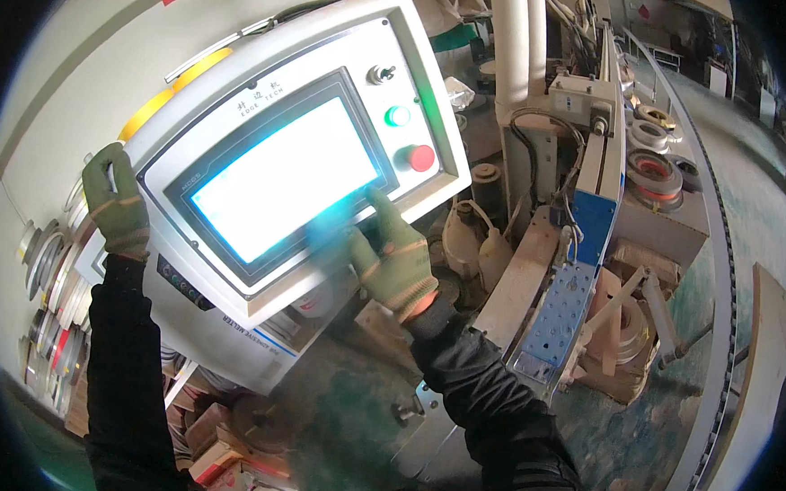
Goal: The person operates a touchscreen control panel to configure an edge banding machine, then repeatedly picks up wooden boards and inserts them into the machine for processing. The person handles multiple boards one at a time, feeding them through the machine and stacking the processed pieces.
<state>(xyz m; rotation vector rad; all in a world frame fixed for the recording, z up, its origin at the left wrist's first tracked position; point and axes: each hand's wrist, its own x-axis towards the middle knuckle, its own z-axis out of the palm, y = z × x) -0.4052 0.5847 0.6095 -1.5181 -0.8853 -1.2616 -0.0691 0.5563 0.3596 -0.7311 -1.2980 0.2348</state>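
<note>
Head view. The lit touchscreen (280, 177) is set in the face of a white control panel (327, 66), tilted in front of the person. Its display is overexposed and cannot be read. The gloved right hand (395, 262) is at the touchscreen's lower right corner, index finger extended, thumb spread apart, nothing held in its grip. Contact of the fingertip with the glass cannot be confirmed. The gloved left hand (118, 203) is at the control panel's left edge, a gap showing between its digits; whether its grip has hold of that edge cannot be told.

Assessment: the step in hand appears to be a touch entry. One fingertip should land squarely and lift cleanly, with thumb and other fingers off the glass. The glove may dull response; a deliberate press is advised. Knuckles should clear the red mushroom button (421, 158) and green lit button (398, 116), right of the touchscreen.
</note>
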